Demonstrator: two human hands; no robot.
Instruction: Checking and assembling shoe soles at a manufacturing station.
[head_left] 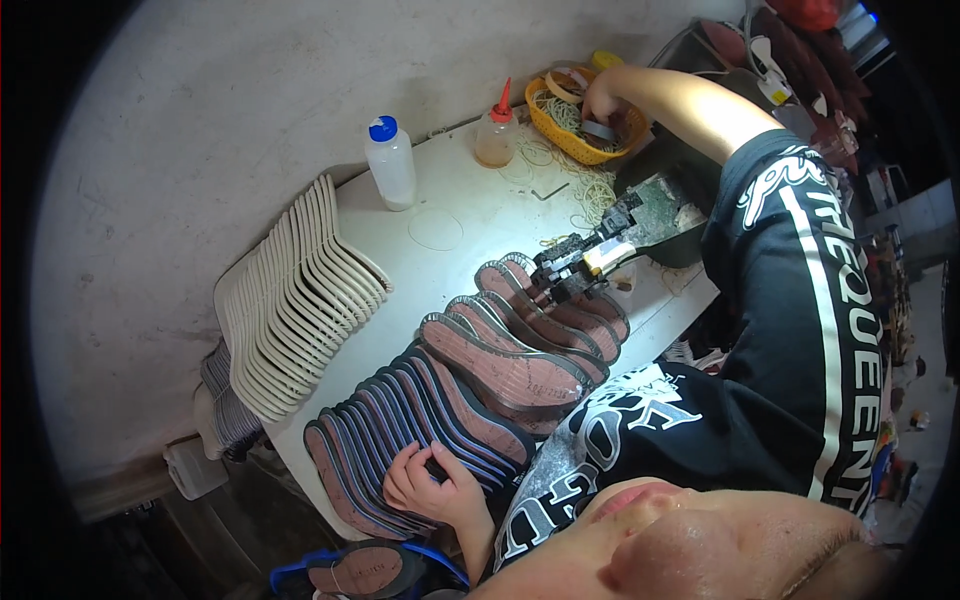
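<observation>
My left hand [435,490] rests on a leaning row of reddish-brown shoe soles [375,430] with dark edges. Its thumb is apart from the fingers, which lie over the soles. At the far right, my right hand [598,100] reaches down into a yellow plastic basket [575,148] with its fingertips bent together. What they pinch, if anything, is hidden. Pale rubber bands and a grey ring-shaped roll [599,131] lie in the basket near those fingers. More reddish soles [500,365] are bunched beyond the row.
A bundle of beige soles [300,300] stands by the wall. A blue-capped bottle [391,165] and a red-tipped squeeze bottle [495,135] stand at the table's back. Loose rubber bands [595,195], a hex key [550,192] and a black jointed device [585,262] are near the basket.
</observation>
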